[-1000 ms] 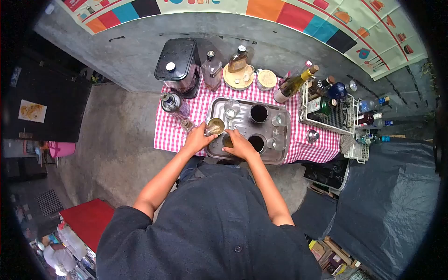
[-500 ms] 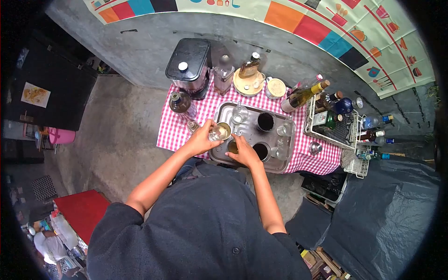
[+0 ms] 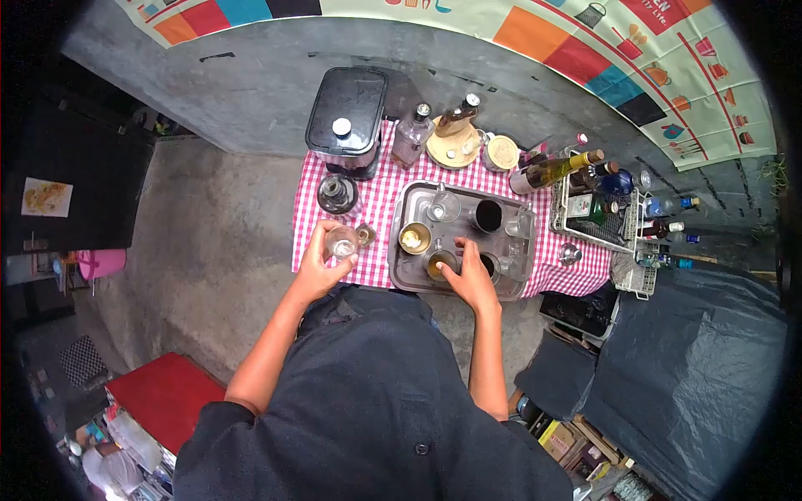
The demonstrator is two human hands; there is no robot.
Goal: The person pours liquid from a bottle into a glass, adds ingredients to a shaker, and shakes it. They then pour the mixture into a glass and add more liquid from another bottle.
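Drinks being made up on a steel tray (image 3: 399, 280) on the checked desk (image 3: 376, 200). Judged progress: part done; two cups hold dark liquid, two hold pale liquid, several glasses on the tray look unfilled. Left hand (image 3: 322, 267) grips a small clear glass (image 3: 341, 243), raised left of the tray over the cloth. Right hand (image 3: 469, 275) closes on a cup (image 3: 439, 261) at the tray's near edge.

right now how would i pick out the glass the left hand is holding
Find the red checked tablecloth and the metal tray on it. Off the tray's left edge, the left hand holds a small clear glass in its fingers. Unlike the cups on the tray, it is lifted and looks empty.
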